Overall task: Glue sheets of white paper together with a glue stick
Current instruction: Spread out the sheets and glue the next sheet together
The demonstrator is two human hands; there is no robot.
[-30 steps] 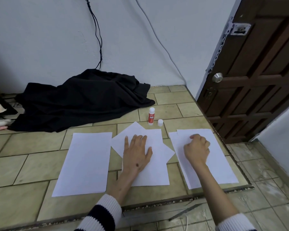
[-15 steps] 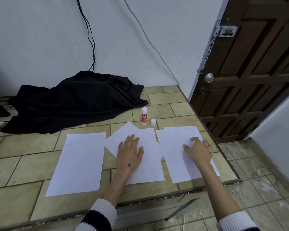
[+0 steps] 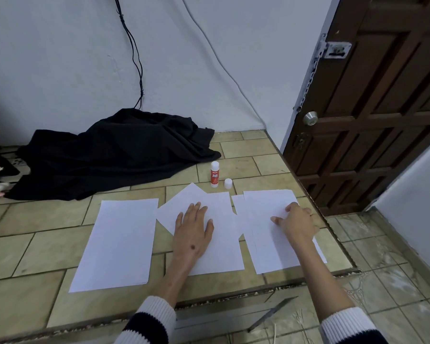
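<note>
White sheet (image 3: pixel 271 229) pinched by my right hand (image 3: pixel 299 223); left hand (image 3: pixel 193 229) flat, pinning glued stack (image 3: pixel 221 247). I should align edges first.

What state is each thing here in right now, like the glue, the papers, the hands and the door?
Red-and-white glue stick: upright, uncapped.
Small white cap: off, standing beside the stick.
Left white paper sheet: flat, untouched.
Middle overlapping white sheets: flat, pressed down.
Right stacked white sheets: top one held.
Left hand: flat, fingers straight.
Right hand: fingers curled on paper.
Dark brown wooden door: closed.
Black cloth: crumpled.
</note>
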